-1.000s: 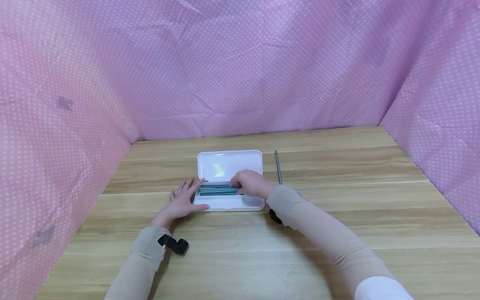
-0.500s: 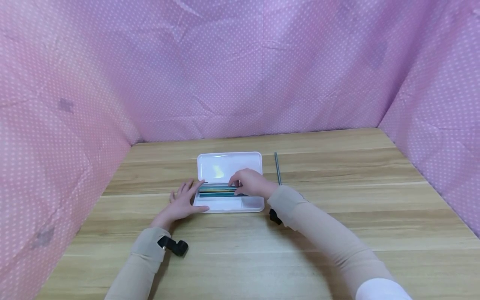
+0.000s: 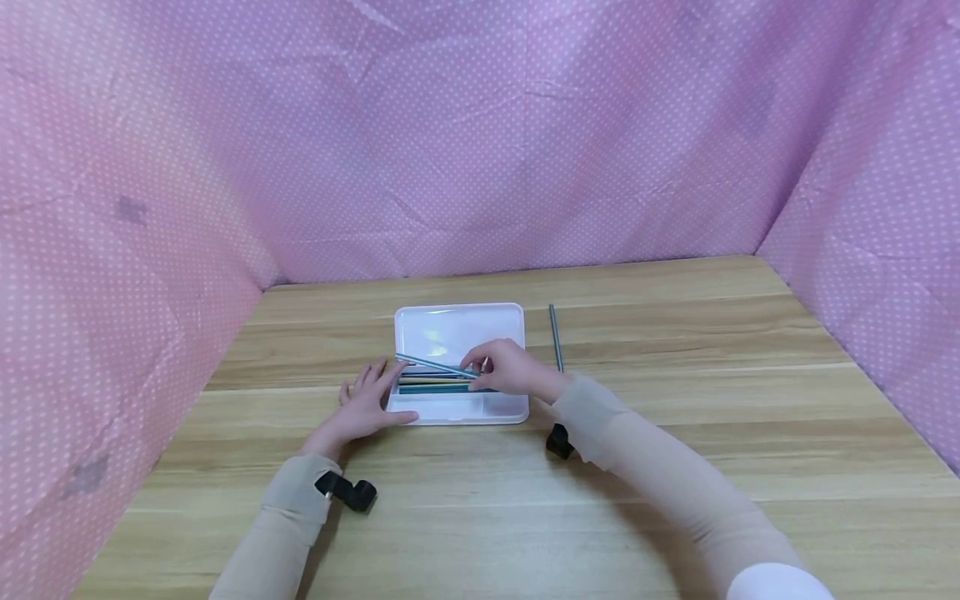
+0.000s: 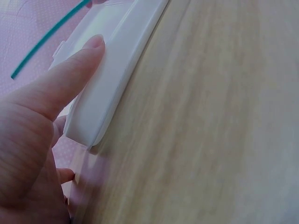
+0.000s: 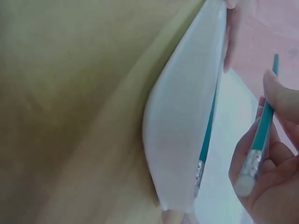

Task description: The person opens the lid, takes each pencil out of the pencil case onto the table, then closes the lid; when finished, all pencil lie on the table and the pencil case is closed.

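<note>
A white pencil case [image 3: 441,407] lies with its lid [image 3: 459,329] folded back on the table. Several pencils [image 3: 431,388], mostly green, lie lengthwise in it. My left hand [image 3: 363,408] is spread across the case's left end, fingers straight; in the left wrist view the thumb [image 4: 70,77] rests on the case's front side. My right hand [image 3: 510,368] pinches a green pencil [image 5: 264,126] between thumb and fingers above the case. The pencil's white eraser and silver ferrule face the right wrist camera, and its other end points left, near my left index finger.
Another dark green pencil [image 3: 556,333] lies on the wooden table [image 3: 675,333], just right of the case and partly hidden by my right forearm. Pink dotted cloth [image 3: 480,142] hangs behind the table and at both sides.
My right hand, in among the pencils before, has lifted one green pencil out, now slanting above the others. The right forearm has shifted slightly right. The left hand has stayed put.
</note>
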Tool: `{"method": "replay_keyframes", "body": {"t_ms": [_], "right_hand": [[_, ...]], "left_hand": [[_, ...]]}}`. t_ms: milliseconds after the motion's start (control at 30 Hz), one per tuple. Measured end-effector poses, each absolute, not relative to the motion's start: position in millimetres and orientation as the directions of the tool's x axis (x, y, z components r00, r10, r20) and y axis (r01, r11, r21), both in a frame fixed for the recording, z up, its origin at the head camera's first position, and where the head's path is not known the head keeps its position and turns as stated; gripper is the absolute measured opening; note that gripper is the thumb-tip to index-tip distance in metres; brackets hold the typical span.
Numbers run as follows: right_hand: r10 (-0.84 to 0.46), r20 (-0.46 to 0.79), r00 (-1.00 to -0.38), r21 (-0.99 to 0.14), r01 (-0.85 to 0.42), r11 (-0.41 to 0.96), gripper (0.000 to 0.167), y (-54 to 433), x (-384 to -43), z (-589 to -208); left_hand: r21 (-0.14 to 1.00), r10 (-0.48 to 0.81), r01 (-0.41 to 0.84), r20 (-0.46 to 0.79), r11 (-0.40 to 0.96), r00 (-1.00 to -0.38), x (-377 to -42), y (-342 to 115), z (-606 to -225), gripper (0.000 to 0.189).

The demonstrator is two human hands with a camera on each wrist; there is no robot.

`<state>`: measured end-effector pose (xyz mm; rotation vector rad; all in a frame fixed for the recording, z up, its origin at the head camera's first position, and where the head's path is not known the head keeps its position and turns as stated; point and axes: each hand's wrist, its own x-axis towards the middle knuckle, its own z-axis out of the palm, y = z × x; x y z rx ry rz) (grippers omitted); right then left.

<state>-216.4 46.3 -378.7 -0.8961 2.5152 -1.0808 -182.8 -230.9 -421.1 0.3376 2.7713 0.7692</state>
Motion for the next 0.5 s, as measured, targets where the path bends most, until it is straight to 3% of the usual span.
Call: {"method": "replay_keyframes", "body": {"t_ms": [500], "right_hand": [[-0.37, -0.053, -0.928, -0.849, -0.153, 0.506, 0.02, 85.2, -212.6, -368.7]], "left_hand": [[0.536, 0.288, 0.161, -0.162, 0.829, -0.944, -184.4, -232.6, -423.7, 0.094]]}}
